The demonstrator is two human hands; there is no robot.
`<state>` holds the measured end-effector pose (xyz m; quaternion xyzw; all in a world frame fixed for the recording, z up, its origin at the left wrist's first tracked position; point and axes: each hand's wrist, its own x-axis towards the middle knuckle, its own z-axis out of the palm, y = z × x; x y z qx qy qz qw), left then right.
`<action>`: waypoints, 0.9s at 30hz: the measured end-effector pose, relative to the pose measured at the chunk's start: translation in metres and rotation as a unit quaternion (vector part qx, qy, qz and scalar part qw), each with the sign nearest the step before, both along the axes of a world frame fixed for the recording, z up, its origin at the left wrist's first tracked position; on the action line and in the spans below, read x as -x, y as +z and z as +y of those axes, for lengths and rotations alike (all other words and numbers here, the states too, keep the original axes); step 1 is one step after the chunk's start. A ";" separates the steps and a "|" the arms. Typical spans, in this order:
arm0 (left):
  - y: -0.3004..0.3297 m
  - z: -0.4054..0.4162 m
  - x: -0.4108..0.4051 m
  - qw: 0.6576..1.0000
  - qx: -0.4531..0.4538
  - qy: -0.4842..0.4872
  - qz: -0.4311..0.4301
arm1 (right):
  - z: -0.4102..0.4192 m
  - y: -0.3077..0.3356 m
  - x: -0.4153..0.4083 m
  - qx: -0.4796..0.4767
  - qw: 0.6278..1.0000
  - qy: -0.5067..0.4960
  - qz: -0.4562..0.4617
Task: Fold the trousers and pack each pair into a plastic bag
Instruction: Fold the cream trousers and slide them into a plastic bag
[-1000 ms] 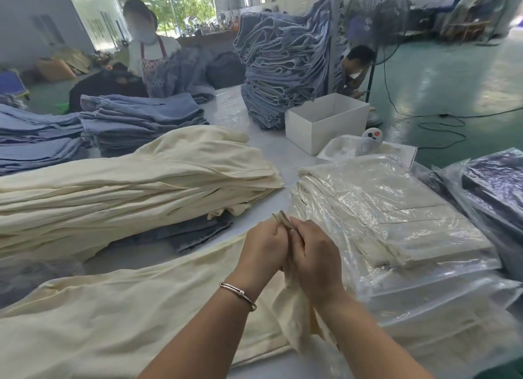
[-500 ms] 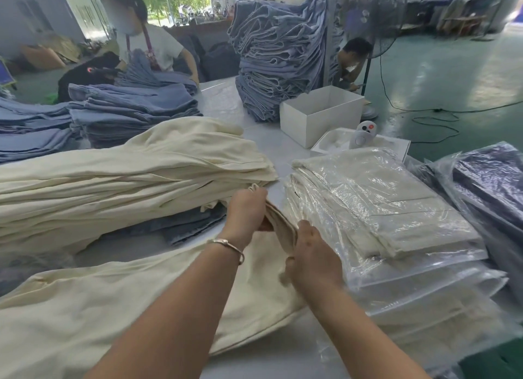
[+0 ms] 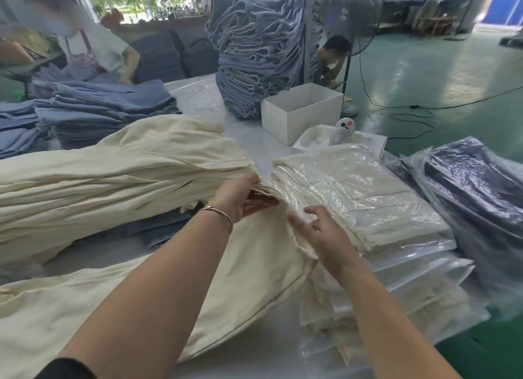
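Note:
A pair of cream trousers (image 3: 169, 293) lies lengthwise across the table in front of me. My left hand (image 3: 240, 197) pinches its far hem end between thumb and fingers, lifting it slightly. Just right of that, my right hand (image 3: 319, 231) hovers with fingers spread and relaxed at the trousers' right edge, holding nothing. A stack of cream trousers in clear plastic bags (image 3: 353, 194) lies directly right of both hands. A tall pile of unfolded cream trousers (image 3: 113, 180) sits to the left.
Bagged dark trousers (image 3: 481, 186) are stacked at the far right. Behind stand a white box (image 3: 300, 109), a white tray with a small handheld device (image 3: 339, 132), blue trouser stacks (image 3: 107, 107) (image 3: 254, 53) and a fan (image 3: 353, 19). Two people (image 3: 93, 50) (image 3: 331, 58) work beyond the table.
My hands were together gripping the hem end. They have parted: the left hand carried the hem away from me, and the right hand let go and opened.

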<state>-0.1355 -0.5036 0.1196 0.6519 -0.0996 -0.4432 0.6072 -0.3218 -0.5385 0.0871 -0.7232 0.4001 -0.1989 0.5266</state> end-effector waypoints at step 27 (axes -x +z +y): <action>-0.170 0.160 -0.058 0.765 -0.358 -0.220 -0.489 | 0.017 0.020 -0.044 -0.371 0.924 0.034 -0.089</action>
